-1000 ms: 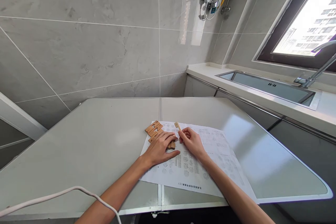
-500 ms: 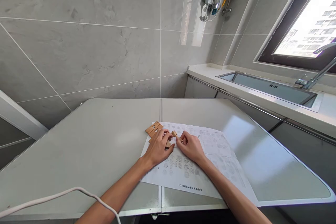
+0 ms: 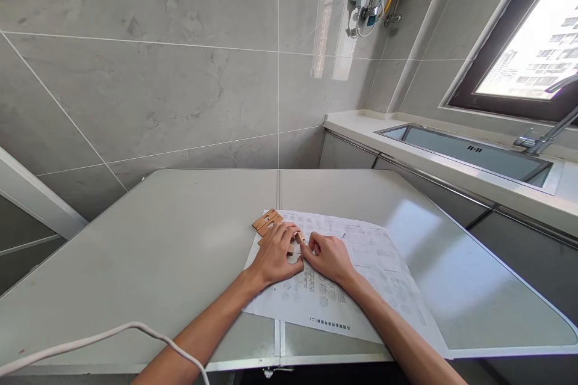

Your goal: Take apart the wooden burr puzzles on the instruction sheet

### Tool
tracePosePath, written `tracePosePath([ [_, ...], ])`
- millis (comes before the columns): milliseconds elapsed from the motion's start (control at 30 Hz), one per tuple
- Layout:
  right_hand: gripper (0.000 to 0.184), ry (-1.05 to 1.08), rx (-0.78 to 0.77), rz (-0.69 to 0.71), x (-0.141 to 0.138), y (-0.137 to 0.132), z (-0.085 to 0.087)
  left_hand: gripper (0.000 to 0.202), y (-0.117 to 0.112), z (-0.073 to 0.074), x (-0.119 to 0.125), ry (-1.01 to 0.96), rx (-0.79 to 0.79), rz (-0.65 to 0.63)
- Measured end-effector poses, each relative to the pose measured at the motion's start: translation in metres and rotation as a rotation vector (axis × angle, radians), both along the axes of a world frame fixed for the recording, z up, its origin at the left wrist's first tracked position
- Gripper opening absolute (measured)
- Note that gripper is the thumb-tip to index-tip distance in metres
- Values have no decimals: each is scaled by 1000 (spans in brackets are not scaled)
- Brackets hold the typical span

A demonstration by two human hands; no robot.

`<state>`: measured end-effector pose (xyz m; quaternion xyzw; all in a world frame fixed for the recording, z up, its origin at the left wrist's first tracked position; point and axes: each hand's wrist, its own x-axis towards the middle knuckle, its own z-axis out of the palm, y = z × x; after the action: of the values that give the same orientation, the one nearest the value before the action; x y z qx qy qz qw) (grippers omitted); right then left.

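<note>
Several notched wooden burr puzzle pieces [image 3: 267,220] lie side by side at the upper left edge of a printed paper sheet [image 3: 379,289]. My left hand [image 3: 274,255] rests over more of the wood, its fingers curled around pieces that it partly hides; a block end [image 3: 290,249] shows between thumb and fingers. A small wooden piece [image 3: 299,238] sits between my left fingertips and the thumb of my right hand [image 3: 329,257]. The right fingers are curled in, and the thumb and forefinger pinch at that small piece, partly hiding it.
The sheet lies on a pale folding table [image 3: 203,240] with a centre seam. A white cable [image 3: 112,329] crosses the front left, over my left forearm. To the right are a counter with a sink [image 3: 465,150], a tap [image 3: 542,141] and a window. A tiled wall stands behind.
My hands have drawn slightly closer together. The small piece at the right thumb has turned and now sits nearer the left fingertips. The view has shifted a little.
</note>
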<state>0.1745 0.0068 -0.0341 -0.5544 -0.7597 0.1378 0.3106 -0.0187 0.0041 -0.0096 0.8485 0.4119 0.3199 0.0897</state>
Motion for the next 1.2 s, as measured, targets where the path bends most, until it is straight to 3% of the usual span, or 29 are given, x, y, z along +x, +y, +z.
tracePosePath([
  [133,24,4,-14,74,-1,-2,4,57,-2,4,1,40,-7,-44],
  [333,26,26,-16,201,0,-5,6,27,0,2,0,26,-4,-12],
  [700,32,66,-16,180,2,-1,0,26,4,5,-5,-30,35,38],
  [833,32,82,-25,153,2,0,2,29,21,13,-24,-95,74,197],
  [933,33,99,-18,115,1,1,3,24,42,11,-52,-167,147,396],
  [1033,34,140,-2,75,1,2,3,24,63,-3,-83,-167,187,545],
  [1200,40,238,-22,65,3,5,2,30,79,-28,-109,-155,75,634],
])
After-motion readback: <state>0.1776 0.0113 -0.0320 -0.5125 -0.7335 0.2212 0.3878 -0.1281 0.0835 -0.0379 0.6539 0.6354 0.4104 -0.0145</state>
